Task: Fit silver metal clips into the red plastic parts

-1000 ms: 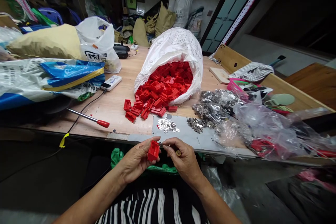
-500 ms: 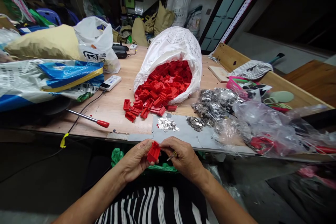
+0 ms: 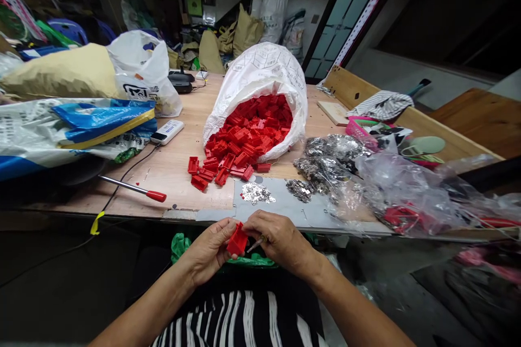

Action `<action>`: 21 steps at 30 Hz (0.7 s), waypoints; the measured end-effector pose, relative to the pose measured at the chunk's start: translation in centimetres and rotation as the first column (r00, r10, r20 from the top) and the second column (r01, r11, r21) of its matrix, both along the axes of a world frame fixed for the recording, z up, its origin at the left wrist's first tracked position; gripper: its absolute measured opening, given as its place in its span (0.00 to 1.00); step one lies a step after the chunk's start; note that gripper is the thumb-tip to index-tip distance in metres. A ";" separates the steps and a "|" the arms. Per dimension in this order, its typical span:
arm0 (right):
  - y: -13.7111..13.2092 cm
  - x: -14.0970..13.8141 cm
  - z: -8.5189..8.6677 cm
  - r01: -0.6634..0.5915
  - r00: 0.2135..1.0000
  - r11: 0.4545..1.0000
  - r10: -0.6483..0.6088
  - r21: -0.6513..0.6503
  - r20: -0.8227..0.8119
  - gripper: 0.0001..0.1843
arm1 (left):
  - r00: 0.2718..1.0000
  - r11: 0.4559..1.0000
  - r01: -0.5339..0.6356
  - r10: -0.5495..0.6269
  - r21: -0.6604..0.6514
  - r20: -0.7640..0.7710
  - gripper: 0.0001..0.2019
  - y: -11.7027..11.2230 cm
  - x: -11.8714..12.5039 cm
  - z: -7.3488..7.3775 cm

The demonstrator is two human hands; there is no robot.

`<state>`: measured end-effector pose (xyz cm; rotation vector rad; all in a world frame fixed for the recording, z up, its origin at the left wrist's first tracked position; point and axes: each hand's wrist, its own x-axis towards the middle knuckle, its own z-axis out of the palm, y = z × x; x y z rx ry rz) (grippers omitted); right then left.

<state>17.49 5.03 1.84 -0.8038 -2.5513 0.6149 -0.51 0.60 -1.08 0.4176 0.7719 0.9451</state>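
Observation:
My left hand is closed round a small red plastic housing, held just below the table's front edge. My right hand is pinched against the housing's right side and also holds a thin metal tool that points toward it. On the table lies a white sack on its side, spilling many red housings. Small heaps of shiny metal pieces rest on a grey sheet right in front of my hands.
A red-handled screwdriver and a black cable lie at the left front. Filled bags crowd the left side, with a white remote beside them. Clear plastic bags with metal and red parts cover the right. A pink basket sits behind.
The red housing has tilted and dropped slightly in my left hand. My right fingers have closed in on its side, and the tool's tip now angles toward it.

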 end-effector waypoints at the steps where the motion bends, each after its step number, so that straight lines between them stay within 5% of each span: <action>1: 0.0 0.0 0.0 0.003 1.000 1.000 -0.002 -0.016 0.003 0.11 | 1.000 1.000 0.003 -0.003 0.005 -0.008 0.15 0.0 0.1 0.0; 7: 0.0 -0.1 -0.1 0.029 0.992 0.977 -0.053 -0.209 -0.111 0.10 | 0.999 0.999 -0.030 0.029 -0.028 -0.017 0.15 0.2 0.3 -0.4; 14: 0.5 0.4 -0.5 0.156 0.905 0.814 -0.345 -0.559 -0.250 0.05 | 0.999 0.998 -0.043 0.042 -0.053 -0.018 0.15 0.3 0.2 -0.4; 21: -0.1 0.0 -1.8 0.082 0.906 0.715 -0.344 -0.695 -0.247 0.04 | 0.998 0.999 0.044 -0.044 0.001 -0.038 0.13 0.1 0.4 -1.4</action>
